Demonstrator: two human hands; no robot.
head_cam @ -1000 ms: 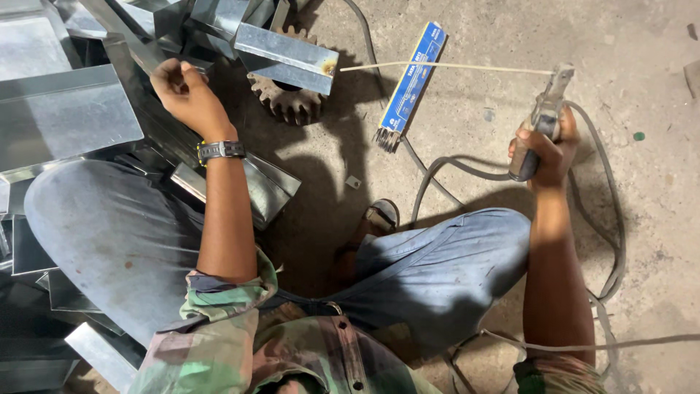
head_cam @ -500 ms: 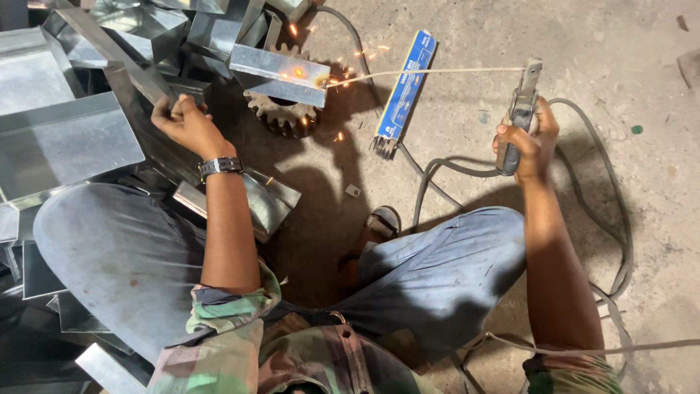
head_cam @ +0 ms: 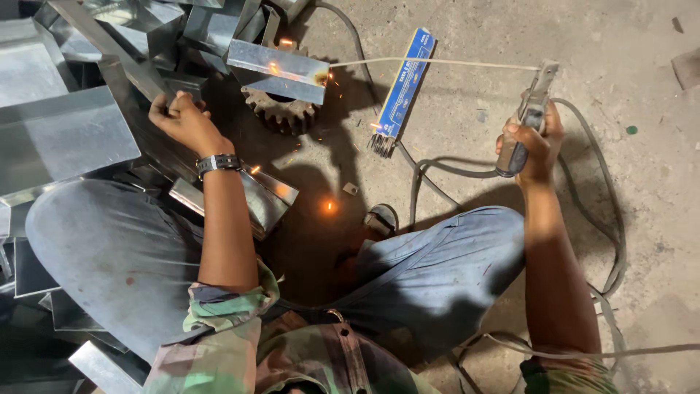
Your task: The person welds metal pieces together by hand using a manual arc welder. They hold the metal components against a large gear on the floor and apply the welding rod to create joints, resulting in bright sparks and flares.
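1. While the person sits on the dusty concrete floor (head_cam: pixel 474 29) with knees spread, the right hand (head_cam: pixel 531 142) is closed in a fist around the dark grip of a metal welding electrode holder (head_cam: pixel 529 117).
2. From the holder's clamp a long, thin pale welding rod (head_cam: pixel 437 63) runs leftward, nearly level, and its far tip meets the right end of a shiny rectangular galvanised steel box piece (head_cam: pixel 277 69).
3. Orange sparks show at that contact point, on the box's face, and scattered over the floor below it.
4. The steel box piece lies tilted on top of a dark, rusty toothed gear wheel (head_cam: pixel 281 113), which rests flat on the floor.
5. The left hand (head_cam: pixel 179 120), with a dark-strapped wristwatch (head_cam: pixel 219 162) on its wrist, is curled shut on the edge of a long grey sheet-metal strip (head_cam: pixel 109 44) that slants up to the left.
6. Around that hand lies a heap of folded silver sheet-metal channels (head_cam: pixel 62 138), and one more such piece (head_cam: pixel 266 201) rests against the left knee.
7. Just right of the gear, under the rod, lies a long blue carton of welding rods (head_cam: pixel 405 87) with its open end showing rod tips.
8. A grey welding cable (head_cam: pixel 583 190) loops from the holder around the right arm.
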